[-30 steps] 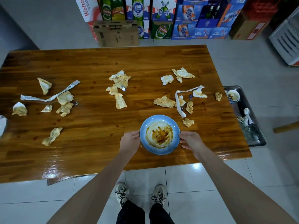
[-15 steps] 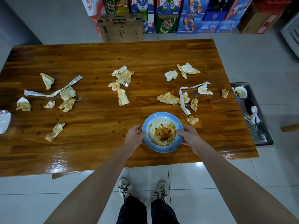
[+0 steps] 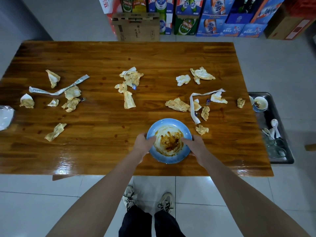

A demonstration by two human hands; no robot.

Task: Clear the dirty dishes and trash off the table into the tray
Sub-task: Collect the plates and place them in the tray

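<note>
- Wooden worktop lies strewn with stained napkins; tray sits at 3 o'clock.
- Person's left hand and right hand grip sauce-smeared blue plate; any tilt could drip sauce.

Head-worn view, perhaps near-vertical, over table

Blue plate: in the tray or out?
Out: left hand and right hand grip the blue plate over the table; the tray lies beyond its right end.

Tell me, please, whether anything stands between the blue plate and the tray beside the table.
Only a crumpled napkin lies on the table just right of the blue plate; carried above it, the plate seems to have a free way to the tray.
</note>
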